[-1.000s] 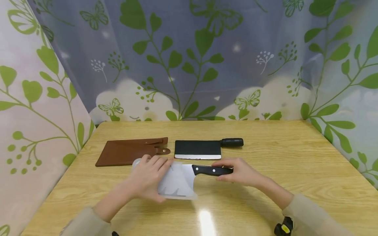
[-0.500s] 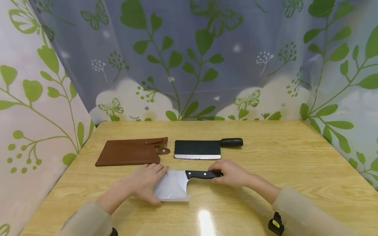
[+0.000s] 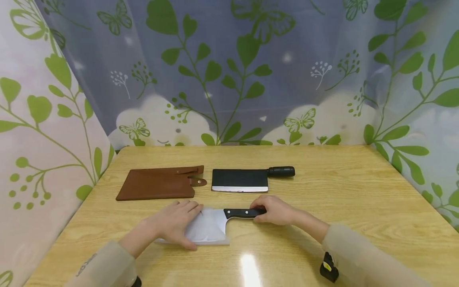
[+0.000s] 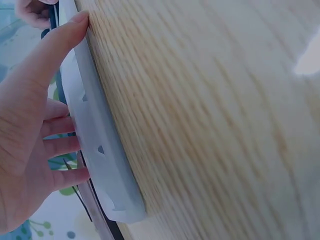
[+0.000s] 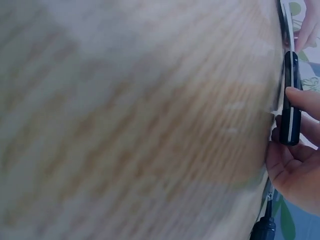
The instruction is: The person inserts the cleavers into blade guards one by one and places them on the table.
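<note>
A cleaver (image 3: 220, 216) with a black riveted handle lies on the table, its blade inside a whitish translucent blade cover (image 3: 206, 231). My left hand (image 3: 176, 223) spans the cover and holds it, thumb at the near edge and fingers across its top; the left wrist view shows the thumb and fingertips on the cover (image 4: 102, 145). With thumb and fingers my right hand (image 3: 274, 210) grips the end of the black handle (image 5: 291, 120). Part of the cover is hidden under the left hand.
Behind the hands lies a brown leather sheath (image 3: 157, 184) with a snap strap. To its right is a second, black-bladed cleaver (image 3: 239, 179) with its handle pointing right. A patterned curtain (image 3: 229, 79) stands behind the wooden table (image 3: 340, 171).
Both hands have brought the covered cleaver down and to the left, from raised and tilted to flat on the table. The sheath and black-bladed cleaver have stayed put.
</note>
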`<state>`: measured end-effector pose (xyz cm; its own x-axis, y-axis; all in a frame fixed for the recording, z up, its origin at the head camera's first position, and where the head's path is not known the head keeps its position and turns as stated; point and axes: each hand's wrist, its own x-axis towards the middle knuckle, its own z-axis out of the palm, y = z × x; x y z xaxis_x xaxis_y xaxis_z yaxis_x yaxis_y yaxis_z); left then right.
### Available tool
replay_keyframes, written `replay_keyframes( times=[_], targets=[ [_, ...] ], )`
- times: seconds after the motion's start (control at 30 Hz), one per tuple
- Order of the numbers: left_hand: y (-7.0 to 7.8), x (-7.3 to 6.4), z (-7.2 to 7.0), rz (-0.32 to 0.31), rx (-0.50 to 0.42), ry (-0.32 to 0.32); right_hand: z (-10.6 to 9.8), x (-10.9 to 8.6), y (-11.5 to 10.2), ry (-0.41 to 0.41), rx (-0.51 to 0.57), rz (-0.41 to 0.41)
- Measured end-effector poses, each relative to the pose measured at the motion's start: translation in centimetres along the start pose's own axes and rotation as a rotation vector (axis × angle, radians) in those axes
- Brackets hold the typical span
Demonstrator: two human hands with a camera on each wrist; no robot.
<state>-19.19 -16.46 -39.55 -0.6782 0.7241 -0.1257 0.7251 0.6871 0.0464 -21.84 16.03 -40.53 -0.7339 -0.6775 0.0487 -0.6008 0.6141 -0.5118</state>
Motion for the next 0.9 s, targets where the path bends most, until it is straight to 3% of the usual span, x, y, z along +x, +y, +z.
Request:
replay_keyframes(
  times=[0.2, 0.5, 0.6, 0.9],
  targets=[
    [-0.2, -0.1, 0.1, -0.023, -0.036, -0.007, -0.2, -0.6, 0.6, 0.006, 0.068, 0.018],
    [-2.7, -1.1, -0.3, -0.078, 0.001, 0.215, -1.9, -2.5, 2.6, 0.064, 0.188, 0.101],
    [-4.2, -1.5, -0.7, -0.127, 0.047, 0.246, -2.5, -3.1, 3.3, 0.096, 0.157, 0.116],
    [-9.0, -2.9, -1.2, -0.309, 0.09, 0.278, -4.6, -3.5, 4.7, 0.243, -0.12, 0.157]
  ],
)
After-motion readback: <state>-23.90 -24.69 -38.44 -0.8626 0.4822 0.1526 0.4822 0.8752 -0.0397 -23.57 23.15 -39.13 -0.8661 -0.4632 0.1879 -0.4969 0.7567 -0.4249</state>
